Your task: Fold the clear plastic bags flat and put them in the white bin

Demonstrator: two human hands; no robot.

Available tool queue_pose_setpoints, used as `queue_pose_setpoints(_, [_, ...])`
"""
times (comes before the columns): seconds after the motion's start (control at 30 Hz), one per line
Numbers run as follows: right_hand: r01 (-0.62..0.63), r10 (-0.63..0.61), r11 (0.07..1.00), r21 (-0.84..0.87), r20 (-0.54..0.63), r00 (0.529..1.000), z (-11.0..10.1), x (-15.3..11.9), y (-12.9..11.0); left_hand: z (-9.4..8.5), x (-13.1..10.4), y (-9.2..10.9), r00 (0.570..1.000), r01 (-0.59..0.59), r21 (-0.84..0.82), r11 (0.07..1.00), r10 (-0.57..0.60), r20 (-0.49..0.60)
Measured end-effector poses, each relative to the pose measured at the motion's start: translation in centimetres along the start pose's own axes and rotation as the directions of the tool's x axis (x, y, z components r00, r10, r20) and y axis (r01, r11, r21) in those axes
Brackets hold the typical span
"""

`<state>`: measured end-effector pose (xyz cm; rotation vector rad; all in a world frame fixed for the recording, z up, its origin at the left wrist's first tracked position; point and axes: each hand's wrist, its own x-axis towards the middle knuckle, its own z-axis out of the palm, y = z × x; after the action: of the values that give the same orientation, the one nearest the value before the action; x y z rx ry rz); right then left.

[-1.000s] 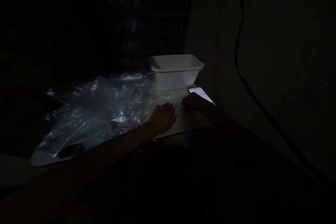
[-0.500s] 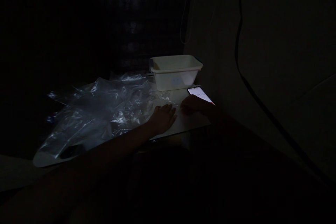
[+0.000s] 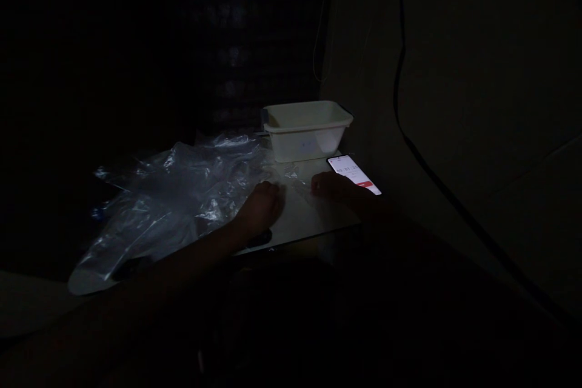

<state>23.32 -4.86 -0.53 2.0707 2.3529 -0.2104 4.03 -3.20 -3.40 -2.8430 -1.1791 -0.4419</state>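
Observation:
The scene is very dark. My left hand [image 3: 264, 209] is closed, fingers curled, above the pale board beside the heap of clear plastic bags [image 3: 173, 194]; what it holds, if anything, is hidden. Farther right, my right hand [image 3: 330, 185] is closed in a pinch in front of a lit phone [image 3: 352, 173]. At its fingertips is a thin clear plastic bag [image 3: 301, 187], faint against the board, which it appears to grip. A white plastic tub [image 3: 302, 142] stands behind both hands.
The light tabletop [image 3: 309, 218] ends at a front edge just below my hands. A small dark object [image 3: 259, 238] lies by that edge under my left wrist. Along the right wall hangs a dark cable [image 3: 400, 97].
My left hand has drawn back to the left and gone from flat, spread fingers to curled ones. The right hand stays near the phone, whose screen now shows more. The view has shifted slightly.

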Motion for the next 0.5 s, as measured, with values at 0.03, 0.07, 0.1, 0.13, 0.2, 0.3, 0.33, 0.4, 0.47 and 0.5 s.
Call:
queue_pose_setpoints(0.03, [-0.027,0.027,1.000,0.006,0.018,0.999,-0.2,-0.1,0.1,-0.2,-0.1,-0.4,0.999,0.040,0.014,0.999,-0.040,0.005])
queue_pose_setpoints(0.07, [-0.051,0.051,0.999,0.018,0.034,0.998,-0.3,-0.2,0.4,-0.3,-0.2,-0.8,0.997,0.082,0.029,0.996,-0.082,0.012])
queue_pose_setpoints(0.1, [-0.068,0.067,0.997,0.035,0.051,0.996,-0.3,-0.2,0.7,-0.5,-0.3,-1.1,0.993,0.118,0.044,0.992,-0.119,0.024])
queue_pose_setpoints(0.13, [-0.083,0.079,0.995,0.050,0.068,0.995,-0.4,-0.1,1.0,-0.6,-0.3,-1.3,0.988,0.147,0.056,0.988,-0.149,0.038])
queue_pose_setpoints(0.2, [-0.087,0.082,0.994,0.068,0.078,0.994,-0.3,0.2,1.7,-0.9,-0.2,-1.5,0.980,0.187,0.075,0.980,-0.191,0.062])
queue_pose_setpoints(0.3, [-0.021,0.021,0.999,0.041,0.009,1.000,-0.1,0.9,2.2,-1.2,-0.2,-1.1,0.966,0.236,0.126,0.964,-0.246,0.075])
queue_pose_setpoints(0.33, [0.009,-0.009,1.000,0.010,-0.028,1.000,0.0,1.1,2.2,-1.2,-0.1,-0.9,0.966,0.233,0.150,0.961,-0.247,0.078])
queue_pose_setpoints(0.4, [0.052,-0.058,0.996,-0.068,-0.080,0.995,0.1,1.6,1.9,-1.1,0.0,-0.6,0.974,0.192,0.190,0.963,-0.211,0.086])
queue_pose_setpoints(0.47, [0.073,-0.088,0.987,-0.142,-0.101,0.991,0.2,2.1,1.3,-0.8,0.1,-0.3,0.984,0.130,0.195,0.972,-0.150,0.093])
queue_pose_setpoints(0.5, [0.085,-0.103,0.982,-0.168,-0.101,0.990,0.2,2.3,0.9,-0.5,0.2,-0.3,0.988,0.106,0.185,0.977,-0.125,0.095])
